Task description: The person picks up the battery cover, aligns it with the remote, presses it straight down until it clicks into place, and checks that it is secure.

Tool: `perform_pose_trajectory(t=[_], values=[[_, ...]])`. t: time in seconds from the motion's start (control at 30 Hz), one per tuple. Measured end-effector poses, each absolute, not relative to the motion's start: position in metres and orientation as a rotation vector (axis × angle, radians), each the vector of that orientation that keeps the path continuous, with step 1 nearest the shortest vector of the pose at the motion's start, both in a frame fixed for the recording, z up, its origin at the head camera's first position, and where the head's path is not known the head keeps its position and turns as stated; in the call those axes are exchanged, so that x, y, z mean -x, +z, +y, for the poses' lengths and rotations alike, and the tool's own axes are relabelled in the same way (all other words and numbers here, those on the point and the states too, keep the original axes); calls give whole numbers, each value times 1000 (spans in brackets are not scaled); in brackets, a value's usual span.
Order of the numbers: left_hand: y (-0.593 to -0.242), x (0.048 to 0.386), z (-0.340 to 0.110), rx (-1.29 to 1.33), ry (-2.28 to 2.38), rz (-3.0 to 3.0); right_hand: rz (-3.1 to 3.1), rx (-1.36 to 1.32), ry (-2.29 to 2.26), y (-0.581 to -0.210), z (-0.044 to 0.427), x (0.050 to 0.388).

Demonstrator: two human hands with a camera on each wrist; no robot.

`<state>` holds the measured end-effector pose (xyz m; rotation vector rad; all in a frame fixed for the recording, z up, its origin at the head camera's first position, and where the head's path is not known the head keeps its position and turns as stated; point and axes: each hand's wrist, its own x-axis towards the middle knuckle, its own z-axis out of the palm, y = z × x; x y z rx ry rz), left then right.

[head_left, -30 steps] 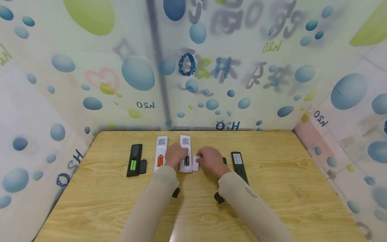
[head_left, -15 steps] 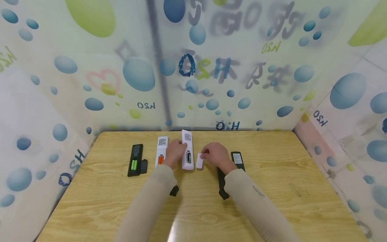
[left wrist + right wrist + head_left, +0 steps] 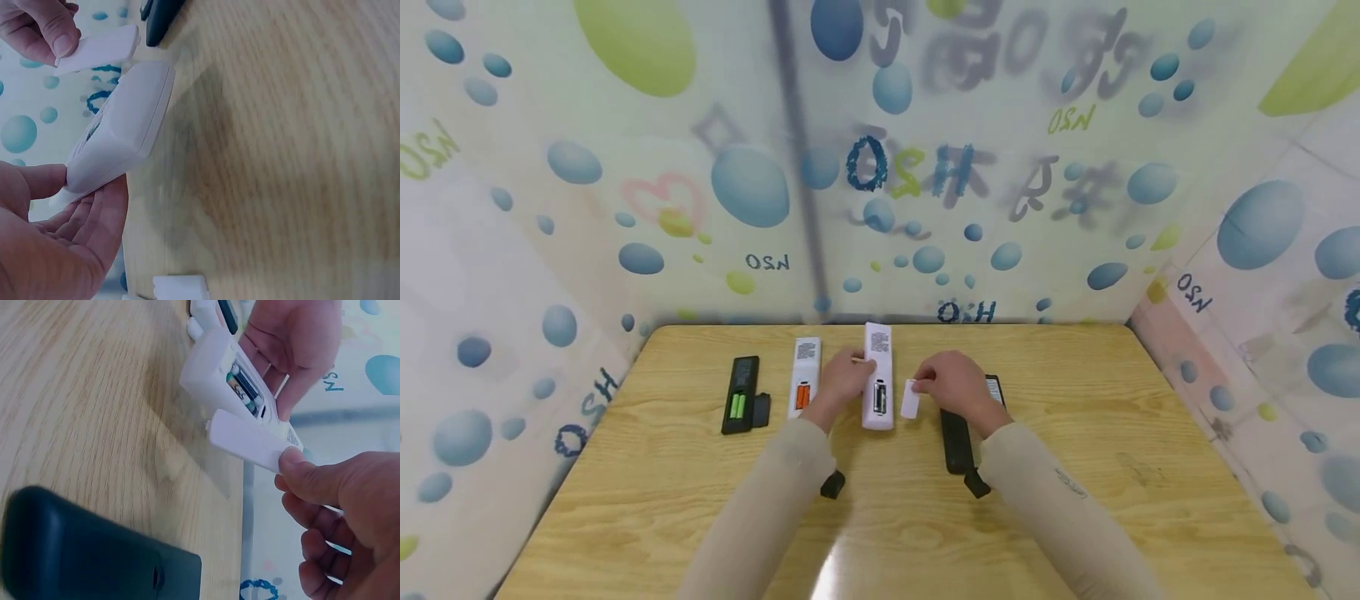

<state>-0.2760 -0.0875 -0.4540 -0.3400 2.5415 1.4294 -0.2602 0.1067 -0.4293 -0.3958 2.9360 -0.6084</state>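
Note:
My left hand (image 3: pixel 844 379) grips a white remote control (image 3: pixel 878 342) by its side, its back turned up and its battery bay uncovered. In the right wrist view the batteries (image 3: pixel 245 390) lie side by side in that bay. The left wrist view shows the remote's end (image 3: pixel 134 109) tilted and raised off the wood, with a shadow beneath. Just to the right, my right hand (image 3: pixel 955 383) pinches a white battery cover (image 3: pixel 910 400) between thumb and fingers. The cover hangs apart from the remote, close beside the bay in the head view.
On the wooden table (image 3: pixel 700 517) lie a black remote with green batteries (image 3: pixel 741 387), its black cover (image 3: pixel 761 410) and a white remote with orange batteries (image 3: pixel 806 354). A black remote (image 3: pixel 957 442) lies partly under the right arm. Small black pieces (image 3: pixel 832 485) rest nearer the front.
The white remote has been lifted from the table and shifted right in my left hand. My right hand has picked up the cover and moved it to the right, away from the remote.

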Motion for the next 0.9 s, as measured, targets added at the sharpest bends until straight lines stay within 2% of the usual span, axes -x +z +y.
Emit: perform_pose_trajectory(t=[0.43,0.9], values=[[-464,251,-77,271,1769,2263,2969,442,-559,-425,133,247],[-472,240,-69,243,1861,2141,2937,454,-574,-423,143,234]])
